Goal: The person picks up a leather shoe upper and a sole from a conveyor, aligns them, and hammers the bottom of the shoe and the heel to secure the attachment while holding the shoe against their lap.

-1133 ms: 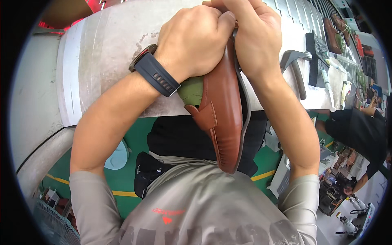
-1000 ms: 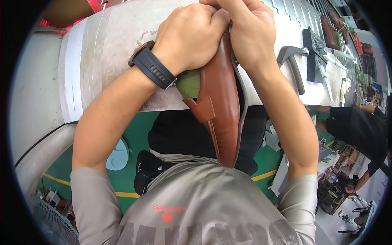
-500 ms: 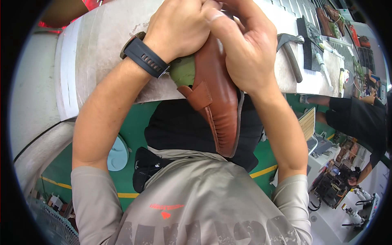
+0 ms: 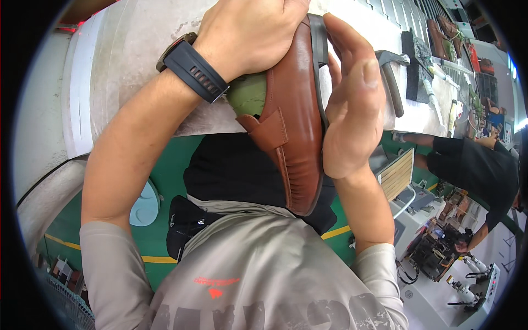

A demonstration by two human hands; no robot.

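Observation:
A brown leather loafer (image 4: 300, 121) lies on its side, toe toward my body, reaching over the near edge of the worktable (image 4: 148, 71). A green last (image 4: 248, 96) fills its opening. My left hand (image 4: 250, 41) grips the heel end of the upper; its fingertips are partly hidden or cut off by the top of the picture. Along the sole side is my right hand (image 4: 355, 110), fingers stretched out and thumb apart. Its palm is close against the sole edge, though I cannot tell how firmly it touches. The dark heel (image 4: 318, 38) shows between both hands.
Right of my right hand lies a hammer (image 4: 391, 82), beside a black block (image 4: 415, 66) and several white tubes or brushes (image 4: 433, 98). More brown shoes (image 4: 440, 38) stand at the far right. Another person (image 4: 467, 165) works beside a machine (image 4: 437, 247).
My right hand has come away from the heel end, moved down along the sole and opened, uncovering the heel. My left hand keeps its hold. The whole view has shifted slightly.

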